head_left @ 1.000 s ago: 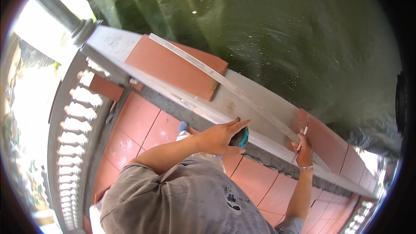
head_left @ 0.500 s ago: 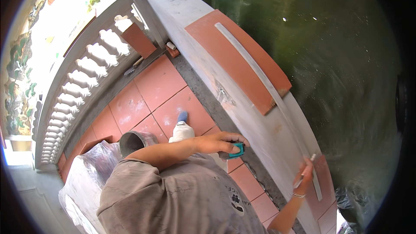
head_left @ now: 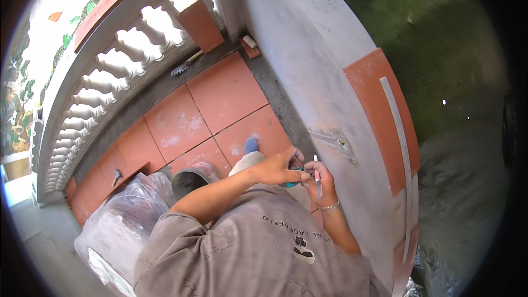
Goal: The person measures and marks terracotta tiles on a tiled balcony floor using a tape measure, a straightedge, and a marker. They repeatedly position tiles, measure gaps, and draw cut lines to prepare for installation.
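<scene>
One head-worn fisheye view looks steeply down, close over the person's shoulders.

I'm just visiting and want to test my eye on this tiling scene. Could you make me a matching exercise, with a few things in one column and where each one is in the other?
Things:
1. long metal straightedge
2. pencil
3. notched trowel
4. teal object

Places:
A. on the bare floor by the white balustrade
B. lying along the terracotta tile on the grey ledge
C. in the right hand
D. under the fingers of the left hand

Pairs: 1-B, 2-C, 3-A, 4-D
</scene>
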`<state>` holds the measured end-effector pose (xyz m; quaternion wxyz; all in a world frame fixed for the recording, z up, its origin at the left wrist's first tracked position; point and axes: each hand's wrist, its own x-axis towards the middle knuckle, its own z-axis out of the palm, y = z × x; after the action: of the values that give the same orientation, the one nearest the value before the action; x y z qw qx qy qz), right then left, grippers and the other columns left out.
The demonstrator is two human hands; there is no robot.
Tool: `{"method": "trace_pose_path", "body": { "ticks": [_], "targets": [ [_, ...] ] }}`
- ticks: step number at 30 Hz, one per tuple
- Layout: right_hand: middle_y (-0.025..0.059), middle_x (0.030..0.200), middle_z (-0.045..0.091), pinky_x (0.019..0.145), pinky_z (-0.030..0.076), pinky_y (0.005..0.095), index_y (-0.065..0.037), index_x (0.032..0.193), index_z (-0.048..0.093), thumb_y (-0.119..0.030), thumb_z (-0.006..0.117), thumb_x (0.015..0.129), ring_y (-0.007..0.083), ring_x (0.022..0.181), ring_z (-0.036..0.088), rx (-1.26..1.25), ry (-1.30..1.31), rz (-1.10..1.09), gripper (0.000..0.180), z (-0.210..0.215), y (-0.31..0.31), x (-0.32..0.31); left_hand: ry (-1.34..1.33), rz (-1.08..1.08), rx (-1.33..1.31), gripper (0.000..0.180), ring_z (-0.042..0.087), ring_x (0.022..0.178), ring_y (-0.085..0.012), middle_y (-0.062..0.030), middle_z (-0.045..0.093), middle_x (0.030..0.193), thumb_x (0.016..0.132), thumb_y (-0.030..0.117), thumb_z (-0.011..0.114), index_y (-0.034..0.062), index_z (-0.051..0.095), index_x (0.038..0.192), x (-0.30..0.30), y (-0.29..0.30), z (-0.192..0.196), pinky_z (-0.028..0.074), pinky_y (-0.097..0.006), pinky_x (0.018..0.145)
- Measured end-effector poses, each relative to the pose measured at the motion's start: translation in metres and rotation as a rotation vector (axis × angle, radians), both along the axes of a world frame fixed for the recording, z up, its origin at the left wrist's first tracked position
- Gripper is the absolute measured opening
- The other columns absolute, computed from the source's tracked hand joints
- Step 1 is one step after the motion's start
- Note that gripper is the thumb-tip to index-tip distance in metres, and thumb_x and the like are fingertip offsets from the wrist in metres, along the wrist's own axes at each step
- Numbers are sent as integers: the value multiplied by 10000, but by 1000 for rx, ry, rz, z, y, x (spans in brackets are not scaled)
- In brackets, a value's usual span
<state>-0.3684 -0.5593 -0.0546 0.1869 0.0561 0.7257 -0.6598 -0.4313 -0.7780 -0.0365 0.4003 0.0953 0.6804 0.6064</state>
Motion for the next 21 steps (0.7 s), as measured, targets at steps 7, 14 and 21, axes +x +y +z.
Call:
{"method": "trace_pose_path", "body": {
  "ticks": [7,14,21],
  "targets": [
    [12,900,620,722,513,253,-18,1047,603,-57,809,803,97,783,585,72,-27,60,322,-2,-75,-66,-60,102,-65,598,652,978,-257,-163,667,1045,866,425,720,-3,547,1245,-13,-106,-47,514,-370,863],
    [-1,792,595,535,465,212,-27,1047,588,-107,774,862,64,616,536,-36,-278,-213,275,2,-57,-136,-242,30,-359,359,621,792,-133,-23,673,876,874,322,714,99,700,1155,-27,-244,-91,521,-295,720],
    [15,741,572,540,446,243,-14,1070,550,-80,695,921,81,599,534,6,-166,-45,218,-20,-90,-211,-497,-2,-350,298,625,783,-85,9,690,866,903,277,704,71,737,1116,-68,-292,-55,525,-256,690]
  ]
}}
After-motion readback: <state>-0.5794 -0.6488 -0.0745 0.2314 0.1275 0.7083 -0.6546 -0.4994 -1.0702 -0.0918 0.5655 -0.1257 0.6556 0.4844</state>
